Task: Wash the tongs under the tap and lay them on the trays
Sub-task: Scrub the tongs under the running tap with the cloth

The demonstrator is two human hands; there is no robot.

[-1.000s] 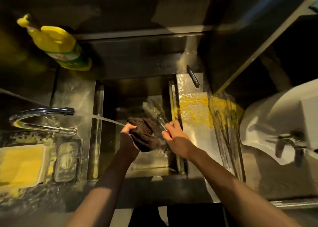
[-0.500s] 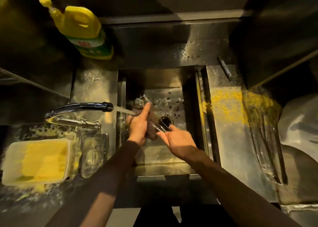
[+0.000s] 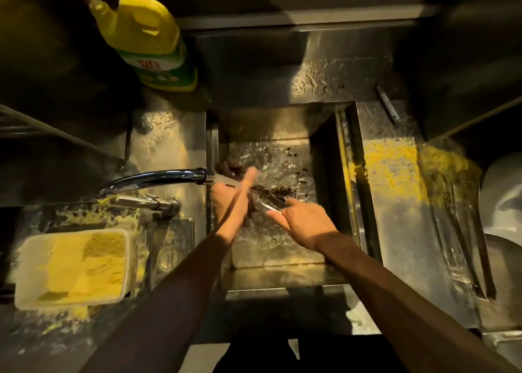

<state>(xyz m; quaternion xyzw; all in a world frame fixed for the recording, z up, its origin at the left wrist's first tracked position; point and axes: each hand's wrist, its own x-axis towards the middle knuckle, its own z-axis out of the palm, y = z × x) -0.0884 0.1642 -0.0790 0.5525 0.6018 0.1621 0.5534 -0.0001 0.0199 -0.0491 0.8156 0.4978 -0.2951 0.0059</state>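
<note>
Head view: the tongs (image 3: 269, 203) are down in the sink (image 3: 324, 157), low over its wet floor and well apart from the trays (image 3: 454, 239) out on your right. All you can really make out of them is a short shiny metal strip with dark specks around the far end. The rest is hidden behind your hands or smeared by blur, so I can't tell if the 2 arms are squeezed together. Water from the tap (image 3: 158, 178) runs sideways and lands on your left hand just beside them.

Your right hand (image 3: 306, 223) reaches in from the lower right, knuckles up. Its thumb and curled fingers pinch the near end of the tongs, and the index finger pokes out along the metal. Your left hand (image 3: 230, 206) comes in edge-on from the lower left, fingers straight and together. They're pressed flat against a dark scrub cloth (image 3: 229, 167) that's bunched against the tongs.

Around it: a yellow soap bottle (image 3: 147, 42) behind the tap, and a white tub (image 3: 22, 273) of yellow powder on the tabletop (image 3: 169, 135) at left. More yellow powder is dusted across the right side.
</note>
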